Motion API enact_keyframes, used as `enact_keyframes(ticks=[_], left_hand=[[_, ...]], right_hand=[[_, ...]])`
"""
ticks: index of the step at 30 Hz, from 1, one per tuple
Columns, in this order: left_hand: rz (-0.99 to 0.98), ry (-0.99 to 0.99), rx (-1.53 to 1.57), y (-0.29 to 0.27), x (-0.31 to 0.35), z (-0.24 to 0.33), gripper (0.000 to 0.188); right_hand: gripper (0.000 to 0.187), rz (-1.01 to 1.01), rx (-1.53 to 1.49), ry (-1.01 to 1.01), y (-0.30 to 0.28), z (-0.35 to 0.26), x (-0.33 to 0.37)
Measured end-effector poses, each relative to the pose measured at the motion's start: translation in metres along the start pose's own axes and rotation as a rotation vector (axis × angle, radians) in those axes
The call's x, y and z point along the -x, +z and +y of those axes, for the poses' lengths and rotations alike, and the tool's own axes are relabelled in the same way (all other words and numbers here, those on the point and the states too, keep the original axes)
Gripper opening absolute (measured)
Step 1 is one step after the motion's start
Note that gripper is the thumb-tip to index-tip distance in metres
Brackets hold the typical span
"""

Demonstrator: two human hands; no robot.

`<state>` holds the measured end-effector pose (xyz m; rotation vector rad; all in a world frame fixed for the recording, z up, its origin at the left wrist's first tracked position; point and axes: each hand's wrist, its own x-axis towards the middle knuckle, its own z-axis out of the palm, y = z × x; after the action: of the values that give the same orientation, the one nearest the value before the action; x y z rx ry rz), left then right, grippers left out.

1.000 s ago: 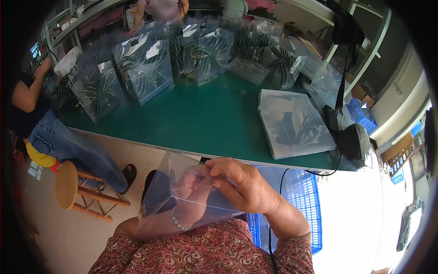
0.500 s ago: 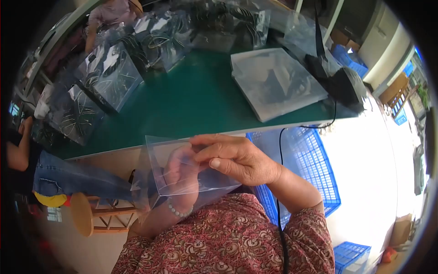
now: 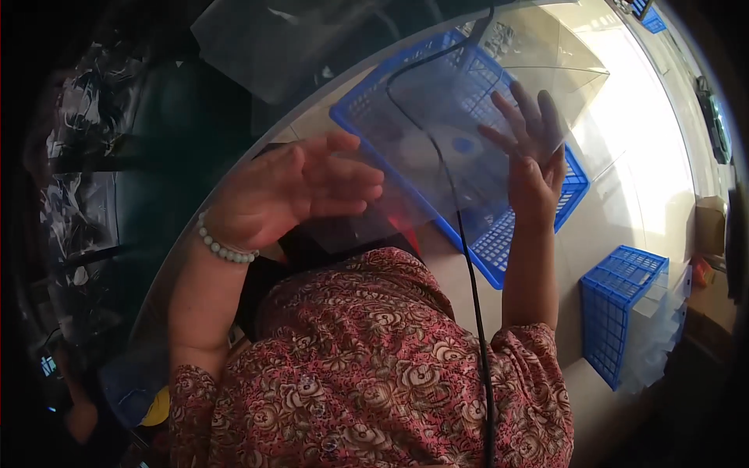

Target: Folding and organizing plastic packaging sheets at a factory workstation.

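Observation:
My left hand (image 3: 300, 183), with a pale bead bracelet (image 3: 226, 248) at its wrist, is held up by the table edge. Its fingers stretch out toward the right, slightly blurred, gripping nothing that I can see. Farther right my right hand (image 3: 534, 148) is raised over a blue crate (image 3: 499, 242), fingers spread. A clear plastic sheet or box (image 3: 581, 58) shows about the right fingers, which look hazy; whether they touch it I cannot tell. See-through film also appears between the hands, its outline hard to follow.
A black cable (image 3: 460, 226) hangs down in front of me. The dark green table (image 3: 187, 125) lies to the left, bearing clear packages (image 3: 82, 207). On the floor at right stands a smaller blue crate (image 3: 620, 312) beside clear plastic pieces (image 3: 655, 351).
My view has swung to the right and down. My hands were close together, the left one seen through a clear plastic box; now they are wide apart and the left is out of it.

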<state>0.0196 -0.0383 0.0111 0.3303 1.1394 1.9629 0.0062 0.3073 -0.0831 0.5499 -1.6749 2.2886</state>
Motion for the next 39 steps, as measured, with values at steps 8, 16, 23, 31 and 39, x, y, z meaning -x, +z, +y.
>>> enact_keyframes(ticks=[8,16,23,31,39], left_hand=[[0.261,-0.032,-0.229,-0.012,-0.054,-0.042,0.042],[0.638,-0.156,-0.279,-0.023,-0.019,-0.065,0.043],[0.5,-0.023,-0.199,-0.046,0.001,-0.078,0.036],[0.694,-0.197,-0.426,-0.03,-0.028,-0.06,0.034],[0.402,-0.002,-0.854,-0.009,-0.044,-0.017,0.028]], right_hand=[[0.063,0.036,0.259,0.438,-0.359,0.137,0.037],[0.063,0.125,0.004,1.526,-0.316,0.292,0.014],[0.05,-0.259,1.097,1.033,-0.581,0.315,-0.02],[0.086,0.934,-0.253,0.974,-0.304,0.365,0.042],[0.089,0.781,0.012,1.143,-0.299,0.411,0.055]])
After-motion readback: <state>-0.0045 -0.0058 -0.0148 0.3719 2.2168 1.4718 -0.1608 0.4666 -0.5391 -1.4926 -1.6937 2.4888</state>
